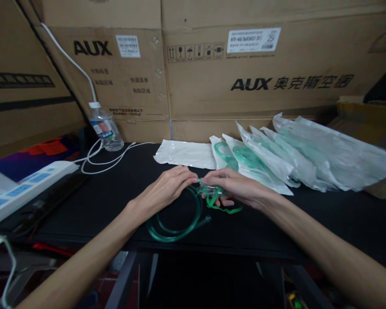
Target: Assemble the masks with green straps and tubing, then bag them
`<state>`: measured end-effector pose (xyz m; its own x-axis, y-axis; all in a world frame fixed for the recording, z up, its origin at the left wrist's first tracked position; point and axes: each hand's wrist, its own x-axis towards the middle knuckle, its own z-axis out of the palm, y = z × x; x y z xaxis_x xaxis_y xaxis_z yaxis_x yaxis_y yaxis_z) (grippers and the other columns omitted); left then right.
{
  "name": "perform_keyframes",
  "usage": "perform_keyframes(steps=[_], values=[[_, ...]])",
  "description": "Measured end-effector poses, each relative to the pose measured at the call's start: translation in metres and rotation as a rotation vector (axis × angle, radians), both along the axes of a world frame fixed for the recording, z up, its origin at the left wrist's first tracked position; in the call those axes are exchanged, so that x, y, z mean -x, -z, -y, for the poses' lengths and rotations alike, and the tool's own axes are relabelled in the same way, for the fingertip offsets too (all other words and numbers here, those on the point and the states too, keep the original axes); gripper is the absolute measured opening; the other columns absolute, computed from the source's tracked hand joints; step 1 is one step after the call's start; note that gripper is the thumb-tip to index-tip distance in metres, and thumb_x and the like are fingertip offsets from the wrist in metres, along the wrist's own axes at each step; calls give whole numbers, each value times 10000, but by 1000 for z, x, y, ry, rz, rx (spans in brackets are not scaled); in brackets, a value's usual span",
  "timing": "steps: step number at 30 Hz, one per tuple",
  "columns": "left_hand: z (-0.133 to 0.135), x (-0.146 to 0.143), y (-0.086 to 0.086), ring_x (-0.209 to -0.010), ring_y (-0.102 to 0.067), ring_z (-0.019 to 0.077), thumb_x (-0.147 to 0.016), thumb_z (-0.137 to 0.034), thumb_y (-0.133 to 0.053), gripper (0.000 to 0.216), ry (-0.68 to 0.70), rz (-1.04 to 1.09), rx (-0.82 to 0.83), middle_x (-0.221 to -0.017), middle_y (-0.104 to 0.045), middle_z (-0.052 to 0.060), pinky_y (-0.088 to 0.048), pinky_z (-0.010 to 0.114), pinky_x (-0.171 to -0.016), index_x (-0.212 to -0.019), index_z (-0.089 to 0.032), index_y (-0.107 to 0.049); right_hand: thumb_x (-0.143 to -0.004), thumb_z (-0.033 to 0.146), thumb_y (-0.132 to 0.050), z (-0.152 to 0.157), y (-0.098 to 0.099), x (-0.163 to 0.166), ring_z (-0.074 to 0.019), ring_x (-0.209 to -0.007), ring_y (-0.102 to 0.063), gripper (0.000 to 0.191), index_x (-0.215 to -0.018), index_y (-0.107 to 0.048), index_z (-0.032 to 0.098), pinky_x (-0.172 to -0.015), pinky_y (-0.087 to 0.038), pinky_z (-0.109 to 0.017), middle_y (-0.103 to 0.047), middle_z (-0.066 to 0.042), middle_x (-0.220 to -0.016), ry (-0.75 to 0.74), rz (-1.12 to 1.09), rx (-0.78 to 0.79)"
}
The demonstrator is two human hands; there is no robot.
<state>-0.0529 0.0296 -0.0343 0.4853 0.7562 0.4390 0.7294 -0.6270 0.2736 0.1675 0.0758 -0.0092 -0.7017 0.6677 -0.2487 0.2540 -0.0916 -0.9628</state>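
Note:
My right hand (228, 183) is closed around a small clear oxygen mask (210, 189), fingers curled underneath it. A green elastic strap (227, 209) dangles from the mask below those fingers. At the mask's left end, my left hand (176, 182) pinches the connector end of the green tubing; its fingertips almost meet the right thumb. Just how the tubing joins the mask is hidden by the fingers. The green oxygen tubing (170, 237) lies in loose coils on the black table below the left hand, its free end (207, 219) pointing right.
A flat white package (186, 154) lies behind the hands. Several packed pouches (263, 161) with green tubing lean in a row at right. A water bottle (105, 128), white cable (116, 161) and power strip (28, 189) are at left. Large cardboard boxes (199, 98) wall the back.

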Motion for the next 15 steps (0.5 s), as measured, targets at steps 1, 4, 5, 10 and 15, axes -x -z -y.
perform_keyframes(steps=[1, 4, 5, 10, 15], values=[[1, 0, -4, -983, -632, 206, -1062, -308, -438, 262, -2, -9, -13, -1025, -690, 68, -489, 343, -918, -1098, -174, -661, -927, 375, -631, 0, 0, 0, -96, -505, -593, 233, -881, -638, 146, -352, -315, -147, -687, -52, -753, -3, -1, -15], [12, 0, -19, -1093, -594, 230, -1033, -344, -512, 243, -92, 8, -89, -1120, -689, 74, -454, 378, -996, -1154, -190, -657, -964, 392, -584, 2, -1, 1, -91, -492, -608, 249, -870, -597, 162, -358, -348, -150, -704, -54, -802, -3, 22, -78], [20, -1, -24, -1113, -586, 235, -1020, -371, -535, 250, -147, 31, -106, -1144, -682, 74, -447, 386, -1006, -1160, -201, -655, -972, 387, -571, 3, -2, 2, -92, -477, -607, 245, -867, -585, 166, -354, -358, -154, -702, -49, -793, 4, 38, -95], [79, -13, -23, -1008, -616, 253, -930, -542, -618, 318, -301, 38, 92, -1068, -672, 46, -494, 391, -889, -1083, -265, -642, -964, 448, -589, 3, -3, 4, -111, -382, -573, 291, -843, -541, 188, -329, -394, -187, -667, -9, -624, 39, 116, -141], [104, -17, 3, -877, -646, 249, -857, -501, -712, 298, -359, -75, 268, -1008, -647, 38, -505, 339, -725, -996, -255, -616, -973, 440, -577, 0, 2, 4, -79, -335, -473, 334, -759, -563, 183, -330, -301, -157, -588, 20, -455, 64, 183, -250]])
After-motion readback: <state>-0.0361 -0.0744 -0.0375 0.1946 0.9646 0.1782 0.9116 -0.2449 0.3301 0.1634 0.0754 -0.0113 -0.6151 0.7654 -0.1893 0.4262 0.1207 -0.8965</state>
